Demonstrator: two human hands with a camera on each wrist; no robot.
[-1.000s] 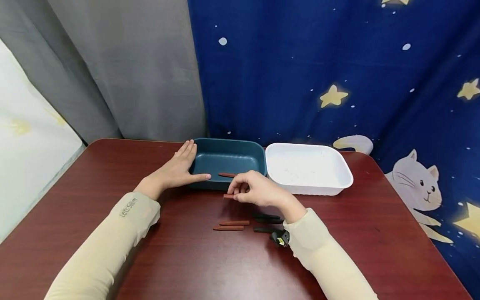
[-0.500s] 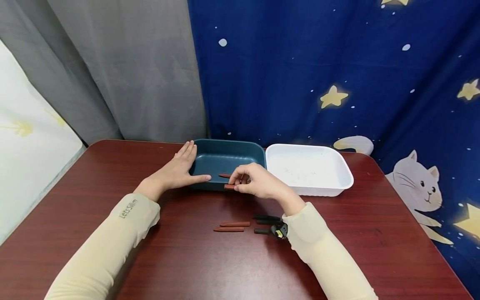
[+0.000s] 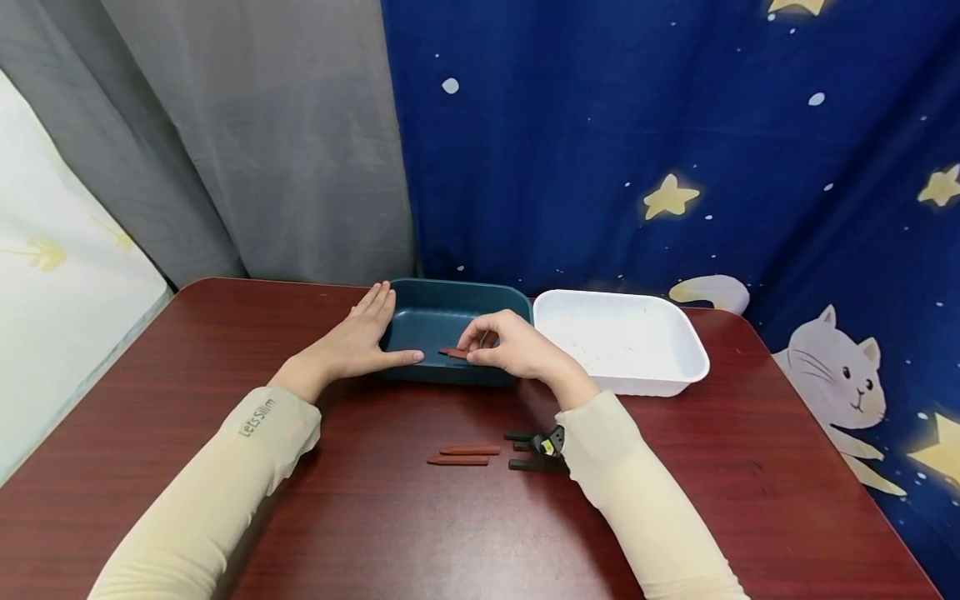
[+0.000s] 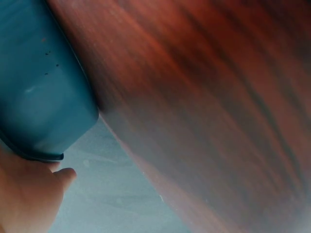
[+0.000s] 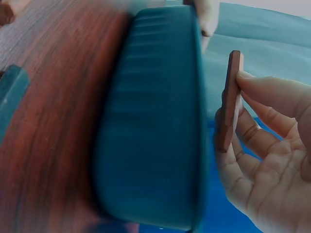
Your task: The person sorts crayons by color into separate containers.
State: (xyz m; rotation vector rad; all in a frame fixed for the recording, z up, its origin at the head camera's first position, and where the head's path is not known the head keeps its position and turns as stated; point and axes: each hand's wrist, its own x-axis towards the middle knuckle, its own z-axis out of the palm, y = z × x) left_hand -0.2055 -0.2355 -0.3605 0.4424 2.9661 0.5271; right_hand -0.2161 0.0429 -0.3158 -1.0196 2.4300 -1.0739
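Note:
My right hand (image 3: 517,346) pinches a brown crayon (image 5: 231,102) between thumb and fingertips, over the front part of a dark teal bin (image 3: 457,285). Just behind it, the tip of another brown crayon (image 3: 443,351) shows inside the bin, the remainder covered by the held one and my fingers. My left hand (image 3: 348,342) rests at the bin's left end with straight fingers, its thumb on the front rim. Side by side on the table lie two more brown crayons (image 3: 459,460). Several dark crayon-like sticks (image 3: 528,465) lie right of them, partly hidden by the right wrist camera.
A white tray (image 3: 686,367) with small dark specks stands against the teal bin's right side. The reddish-brown table (image 3: 360,525) ends at a grey curtain (image 3: 300,167) and a blue starry curtain (image 3: 540,150).
My right hand has carried the brown crayon away from me, from in front of the teal bin to over its front rim and inside. The left hand has stayed in place.

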